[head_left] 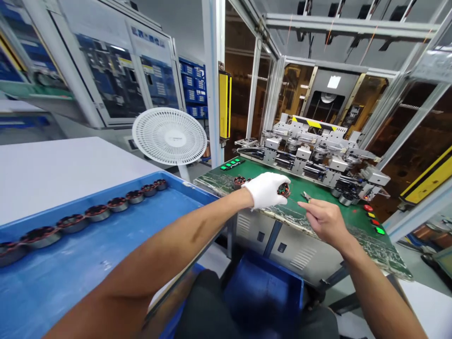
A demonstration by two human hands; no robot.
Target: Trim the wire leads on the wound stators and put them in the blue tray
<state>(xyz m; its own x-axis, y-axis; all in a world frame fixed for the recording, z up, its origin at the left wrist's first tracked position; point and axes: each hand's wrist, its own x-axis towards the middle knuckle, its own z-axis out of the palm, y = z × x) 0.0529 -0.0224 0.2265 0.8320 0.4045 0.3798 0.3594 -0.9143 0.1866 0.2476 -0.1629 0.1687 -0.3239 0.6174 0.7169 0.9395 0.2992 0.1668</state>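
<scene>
My left hand (266,189), in a white glove, is closed around a small motor stator (283,189) with dark and copper-coloured windings. It holds the stator above the front part of the green worktop (353,223). Just to the right, my bare right hand (326,220) is closed, with thumb and forefinger pinched on what looks like a thin wire (294,202) leading from the stator. A pair of cutting pliers (306,196) shows right behind the right fingers; I cannot tell whether it lies on the worktop or is in the hand. Another stator (239,181) sits left of my glove.
A blue tray (120,282) on the left holds a row of several stators (98,213). Behind it stands a white fan (170,136). A metal winding fixture (310,155) spans the worktop's back. Coloured buttons (375,222) line the right side; a blue bin (264,282) is below.
</scene>
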